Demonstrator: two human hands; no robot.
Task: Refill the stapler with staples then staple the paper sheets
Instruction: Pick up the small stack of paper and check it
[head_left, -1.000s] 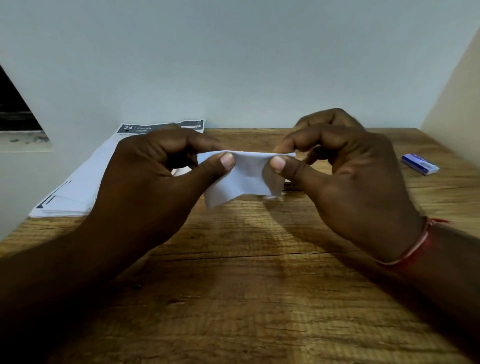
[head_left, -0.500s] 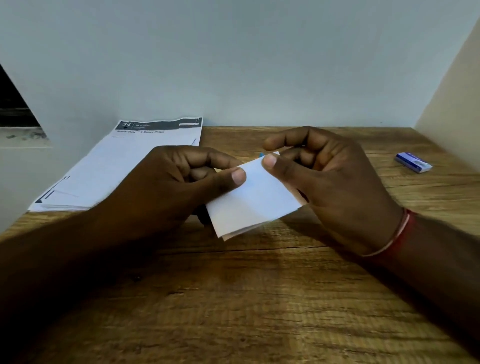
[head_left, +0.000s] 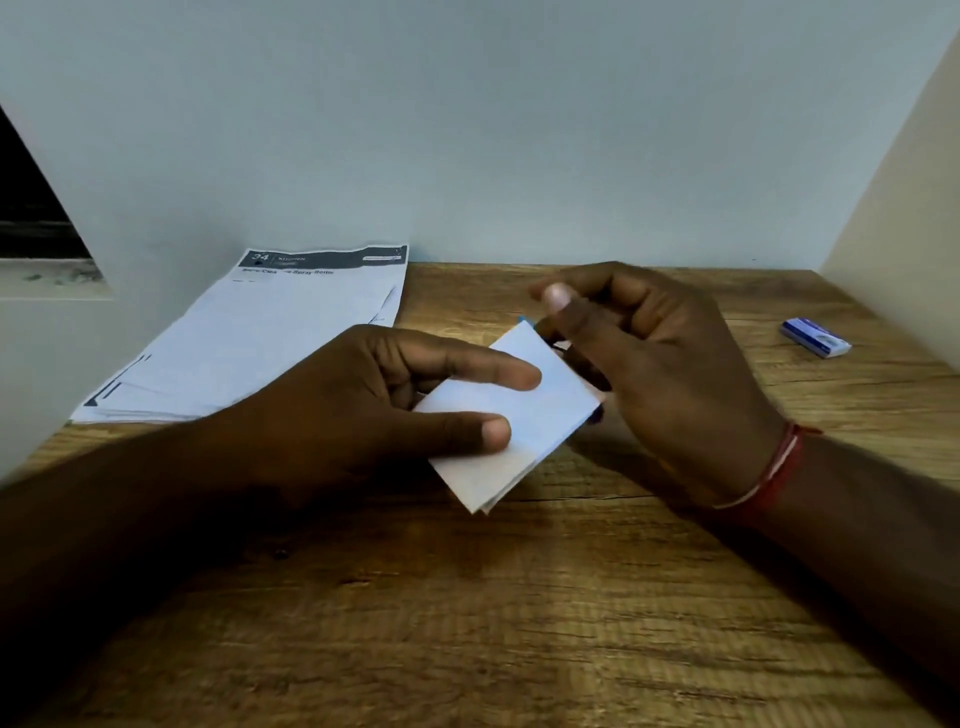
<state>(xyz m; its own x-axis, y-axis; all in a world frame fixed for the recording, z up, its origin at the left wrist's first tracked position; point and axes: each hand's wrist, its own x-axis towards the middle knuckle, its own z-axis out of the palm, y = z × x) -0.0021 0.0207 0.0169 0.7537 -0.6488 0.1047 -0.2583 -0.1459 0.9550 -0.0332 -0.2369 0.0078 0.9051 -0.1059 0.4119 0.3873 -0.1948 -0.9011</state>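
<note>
Printed sheets (head_left: 249, 343) lay stacked at the back-left corner of the desk (head_left: 519, 597). Left hand (head_left: 332, 415) pinched a small folded paper (head_left: 540, 415) between thumb and forefinger, over desk centre. Right hand (head_left: 670, 374) sat just beside the paper's far edge, fingers loosely curled, thumb raised; could not tell if it held anything. Staple box (head_left: 815, 338) lay near the right edge. Stapler not plainly seen. Judged: paper being readied for stapling; next move needs the stapler's mouth squarely over the folded edge.

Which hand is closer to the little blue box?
Right. The right hand sits between the paper and the box, apart from it. The left hand pinches the paper, farther away.
</note>
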